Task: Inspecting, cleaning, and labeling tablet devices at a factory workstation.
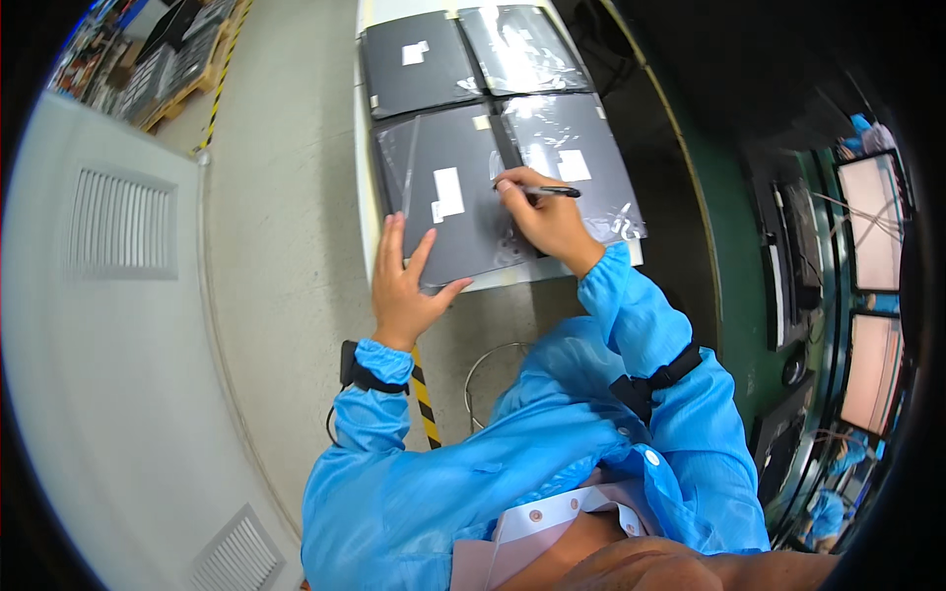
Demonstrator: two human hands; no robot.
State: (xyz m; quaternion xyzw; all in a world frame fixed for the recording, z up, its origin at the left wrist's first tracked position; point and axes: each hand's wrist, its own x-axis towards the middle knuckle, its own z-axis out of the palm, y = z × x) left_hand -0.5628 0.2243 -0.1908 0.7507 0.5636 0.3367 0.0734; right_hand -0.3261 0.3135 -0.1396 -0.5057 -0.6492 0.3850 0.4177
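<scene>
Below me, a flat dark panel in clear plastic film (463,231) lies at the near left of a white table, with white labels (448,192) on its face. My left hand (406,291) rests with spread fingers on its near left corner. My right hand (547,222) grips a black marker pen (552,191) above the panel's right side, the tip pointing left; whether it touches the film I cannot tell. Right beside it lies a second wrapped panel (552,133) with a white label. Two more wrapped panels, a left one (419,84) and a glossy right one (522,49), lie farther back.
A white cabinet with vents (128,325) stands at the left. To the right is a green bench (739,325) with monitors (872,374) and a mouse (794,369). A metal ring (471,379) is beneath the table's near edge. Pallets (187,84) stand at the far left.
</scene>
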